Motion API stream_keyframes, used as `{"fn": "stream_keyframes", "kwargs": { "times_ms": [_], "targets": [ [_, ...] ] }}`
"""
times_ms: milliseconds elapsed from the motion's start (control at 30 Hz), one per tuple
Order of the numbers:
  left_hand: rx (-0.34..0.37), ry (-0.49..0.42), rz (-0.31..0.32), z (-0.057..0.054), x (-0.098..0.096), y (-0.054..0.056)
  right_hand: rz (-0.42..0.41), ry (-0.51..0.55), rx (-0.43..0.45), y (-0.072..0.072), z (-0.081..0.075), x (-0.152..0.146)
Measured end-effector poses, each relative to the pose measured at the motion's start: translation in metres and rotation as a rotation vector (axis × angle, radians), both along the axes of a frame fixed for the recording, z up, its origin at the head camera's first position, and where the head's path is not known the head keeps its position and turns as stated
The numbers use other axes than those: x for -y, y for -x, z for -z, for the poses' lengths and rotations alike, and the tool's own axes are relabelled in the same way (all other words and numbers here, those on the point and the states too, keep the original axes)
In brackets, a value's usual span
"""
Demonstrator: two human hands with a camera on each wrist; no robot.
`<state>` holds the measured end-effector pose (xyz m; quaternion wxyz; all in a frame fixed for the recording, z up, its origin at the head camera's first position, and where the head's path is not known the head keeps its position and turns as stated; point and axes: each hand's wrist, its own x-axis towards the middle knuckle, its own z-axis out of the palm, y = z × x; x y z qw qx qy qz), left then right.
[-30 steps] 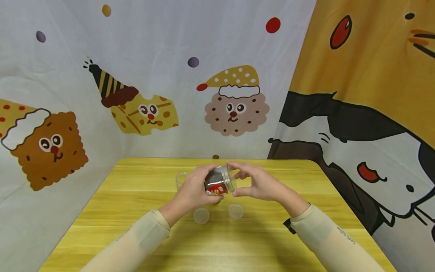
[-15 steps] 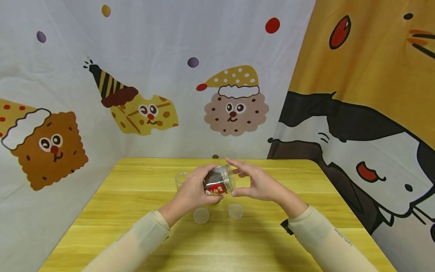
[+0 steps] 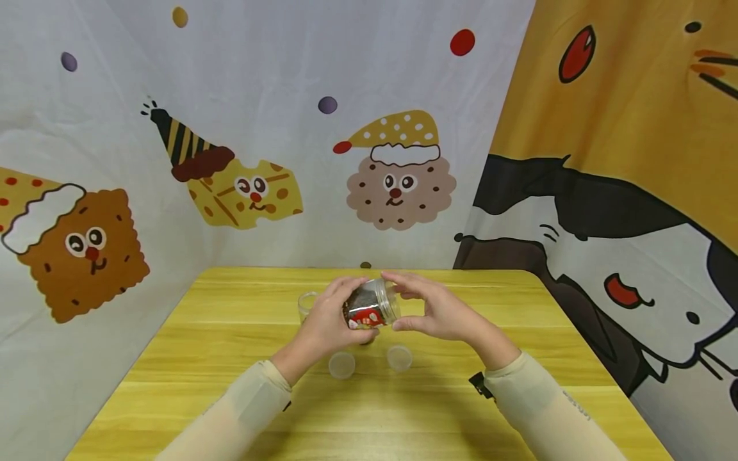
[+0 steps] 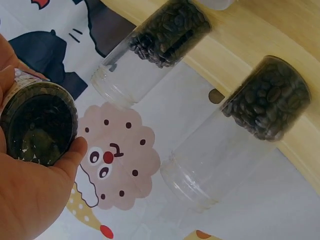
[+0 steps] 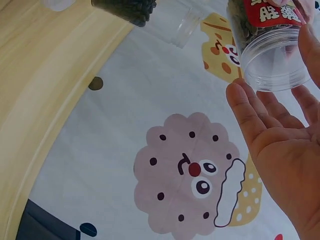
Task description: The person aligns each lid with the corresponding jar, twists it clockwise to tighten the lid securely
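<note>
My left hand [image 3: 325,320] grips a clear screw-mouth jar [image 3: 366,306] with a red label and dark contents. The jar lies tilted on its side in the air, its uncapped mouth facing right. From the left wrist its dark round base [image 4: 40,130] shows between fingers and thumb. My right hand [image 3: 435,309] is at the mouth, thumb and fingers spread with the fingertips right at the rim; the right wrist view shows its palm [image 5: 290,155] facing the opening with nothing in it.
Two glass jars [image 4: 270,100] [image 4: 170,35] part-filled with coffee beans stand on the wooden table [image 3: 230,397]; in the head view, my left hand and the held jar largely hide them. Two translucent round lids [image 3: 342,365] [image 3: 400,358] lie nearer me. A printed cloth [image 3: 259,64] hangs behind.
The held jar has shifted slightly left. My right forearm has drawn a little left, and its index fingertip, lifted half a second ago, is back lower by the rim.
</note>
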<state>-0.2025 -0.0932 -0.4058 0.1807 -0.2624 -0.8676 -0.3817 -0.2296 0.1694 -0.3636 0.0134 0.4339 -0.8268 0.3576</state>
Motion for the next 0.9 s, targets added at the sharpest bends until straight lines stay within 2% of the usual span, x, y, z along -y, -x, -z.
{"fn": "stream_keyframes", "kwargs": {
  "times_ms": [233, 533, 700, 900],
  "targets": [
    [0.007, -0.007, -0.004, 0.0007, -0.0005, 0.0009, 0.032, -0.03, 0.004, 0.0007, 0.0015, -0.0009],
    [0.057, -0.014, -0.02, 0.0015, -0.0003, 0.002, 0.06, -0.026, 0.027, 0.0016, 0.0037, -0.0003],
    [0.069, -0.008, -0.027, 0.0026, 0.0004, 0.0017, 0.039, -0.009, 0.006, 0.0035, 0.0039, 0.0],
    [0.05, -0.006, -0.017, 0.004, -0.0002, 0.0008, -0.005, 0.007, 0.004, 0.0048, 0.0052, -0.0005]
  ]
}}
